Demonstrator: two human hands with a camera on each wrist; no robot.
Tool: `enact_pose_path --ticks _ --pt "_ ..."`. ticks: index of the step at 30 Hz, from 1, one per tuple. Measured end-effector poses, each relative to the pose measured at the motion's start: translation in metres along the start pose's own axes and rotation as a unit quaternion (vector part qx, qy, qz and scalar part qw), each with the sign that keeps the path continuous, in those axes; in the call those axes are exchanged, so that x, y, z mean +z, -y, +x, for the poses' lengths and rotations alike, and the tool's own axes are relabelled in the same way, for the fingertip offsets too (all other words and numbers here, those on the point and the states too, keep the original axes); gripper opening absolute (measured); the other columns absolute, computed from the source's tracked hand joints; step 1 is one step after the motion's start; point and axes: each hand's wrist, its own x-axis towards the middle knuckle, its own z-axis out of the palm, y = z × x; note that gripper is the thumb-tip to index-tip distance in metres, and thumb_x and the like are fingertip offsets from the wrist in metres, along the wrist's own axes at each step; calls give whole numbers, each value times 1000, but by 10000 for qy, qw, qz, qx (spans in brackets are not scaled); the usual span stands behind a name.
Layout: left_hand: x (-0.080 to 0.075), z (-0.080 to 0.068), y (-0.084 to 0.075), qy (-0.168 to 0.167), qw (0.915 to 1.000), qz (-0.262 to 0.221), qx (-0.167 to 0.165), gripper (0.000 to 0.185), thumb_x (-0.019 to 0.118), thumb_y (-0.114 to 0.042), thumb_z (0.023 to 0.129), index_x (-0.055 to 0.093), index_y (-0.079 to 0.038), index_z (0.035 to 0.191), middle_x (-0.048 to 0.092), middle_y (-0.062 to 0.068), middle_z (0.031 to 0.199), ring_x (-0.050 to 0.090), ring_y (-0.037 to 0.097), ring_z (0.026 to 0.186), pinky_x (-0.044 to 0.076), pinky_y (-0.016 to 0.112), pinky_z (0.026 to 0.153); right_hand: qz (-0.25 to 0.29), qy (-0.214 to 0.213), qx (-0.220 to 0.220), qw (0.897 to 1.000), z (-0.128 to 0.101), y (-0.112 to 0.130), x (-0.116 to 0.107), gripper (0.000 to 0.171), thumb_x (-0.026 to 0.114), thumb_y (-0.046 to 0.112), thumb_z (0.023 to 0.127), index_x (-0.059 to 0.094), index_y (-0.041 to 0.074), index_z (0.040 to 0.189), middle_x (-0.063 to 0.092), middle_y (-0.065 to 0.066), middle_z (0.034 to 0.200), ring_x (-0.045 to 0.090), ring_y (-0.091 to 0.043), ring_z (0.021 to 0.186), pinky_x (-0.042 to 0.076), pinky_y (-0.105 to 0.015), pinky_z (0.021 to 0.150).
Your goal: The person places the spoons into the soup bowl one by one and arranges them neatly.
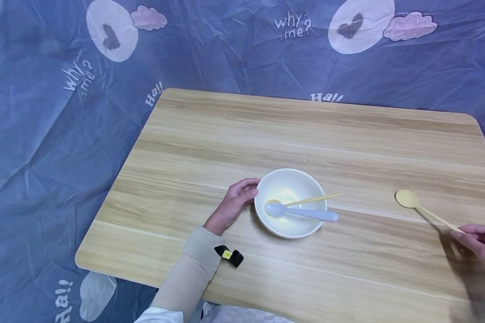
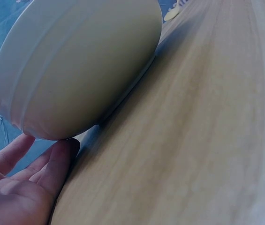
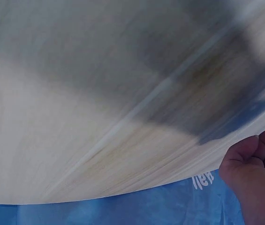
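A white bowl (image 1: 291, 229) stands on the wooden table, with a yellow spoon (image 1: 315, 199) and a pale lavender spoon (image 1: 307, 213) leaning in it, their handles out over the right rim. My left hand (image 1: 237, 201) holds the bowl at its left side. The thumb is at the rim, and in the left wrist view the fingers (image 2: 52, 168) lie against the bowl's outer wall (image 2: 85, 70). Off to the right, my right hand (image 1: 482, 244) pinches the handle end of another yellow spoon (image 1: 407, 198), whose round head points left. That spoon is out of sight in the right wrist view.
The wood-grain table (image 1: 226, 130) has rounded corners, and blue printed cloth (image 1: 226, 54) hangs behind and left of it. A black strap with a yellow tag (image 1: 228, 255) shows at the left wrist. The right arm casts a shadow on the tabletop.
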Motion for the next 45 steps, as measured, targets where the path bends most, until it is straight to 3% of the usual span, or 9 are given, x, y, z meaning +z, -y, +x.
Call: enact_pose_path --ticks 11,15,22,27,39,45 --pt "-1 0 1 -10 10000 56 12 45 50 -9 91 43 10 131 50 30 129 59 11 104 51 26 89 -54 -258 -30 9996 11 -13 -8 38 60 -5 84 70 32 79 61 23 61 51 9 52 30 -19 42" --pt "-1 0 2 -24 10000 37 8 45 50 -10 90 44 10 131 50 30 129 59 11 104 51 26 89 -42 -294 95 9995 11 -13 -10 34 63 -3 84 72 30 84 64 24 65 54 11 58 33 -14 47" --pt "-1 0 2 -27 10000 19 17 44 50 -9 91 44 10 130 51 30 128 59 11 104 51 26 89 -493 -465 159 9976 4 15 -2 31 66 3 84 70 34 85 61 34 77 51 17 71 35 -4 55" --pt "-1 0 1 -22 10000 4 30 44 50 -9 91 44 11 130 52 30 127 59 11 103 51 26 88 -587 -540 50 9968 10 6 -4 29 66 5 84 70 33 87 61 34 75 50 15 68 35 -8 52" --pt "-2 0 2 -28 10000 -11 50 44 50 -8 91 44 11 130 52 30 127 60 10 103 52 25 88 -420 -664 -93 9969 8 29 7 35 64 2 84 71 36 83 62 31 67 48 13 54 31 -20 41" --pt "-2 1 3 -3 10000 0 48 43 51 -8 91 44 10 130 53 28 126 60 11 103 52 26 88 -134 -549 81 9984 2 52 14 34 63 1 85 73 34 81 64 31 71 53 15 57 34 -12 44"
